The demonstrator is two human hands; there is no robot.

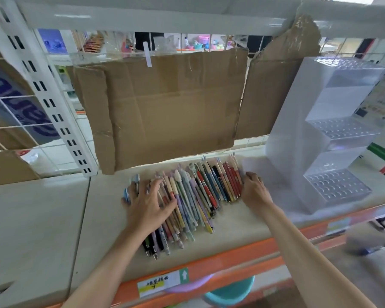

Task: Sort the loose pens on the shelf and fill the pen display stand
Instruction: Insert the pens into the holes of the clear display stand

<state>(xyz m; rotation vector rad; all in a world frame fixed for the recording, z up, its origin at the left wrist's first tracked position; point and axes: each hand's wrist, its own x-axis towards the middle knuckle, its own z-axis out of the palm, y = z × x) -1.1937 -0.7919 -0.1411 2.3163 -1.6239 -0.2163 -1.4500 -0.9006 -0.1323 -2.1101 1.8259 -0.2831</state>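
Dozens of loose pens (193, 196) lay side by side in a slanted row on the pale shelf (242, 221), bracketed by the person's two hands in the head view. The left hand (147, 204) rested flat on the left end of the row with its fingers spread apart and fairly straight, pressing down on several pens; a few blue-capped pens showed just past its fingertips, and dark-barrelled pens stuck out toward the person from under its wrist. The right hand (252, 188) sat against the right end of the row, its fingers bent and touching the outermost red pens; whether it actually gripped any of them could not be told. Between the two hands the pens ran roughly parallel, caps pointing away from the person, some with small figure-shaped tops.

Just beyond the right hand, further right on the same shelf, stood the clear stepped pen display stand (333, 152), with three tiers of perforated hole panels, and no pen could be seen in its holes. Beyond both hands a sheet of brown cardboard (165, 107) hung against the white wire grid at the back of the shelf. Below the left forearm, the orange shelf edge carried a handwritten price label (162, 283).
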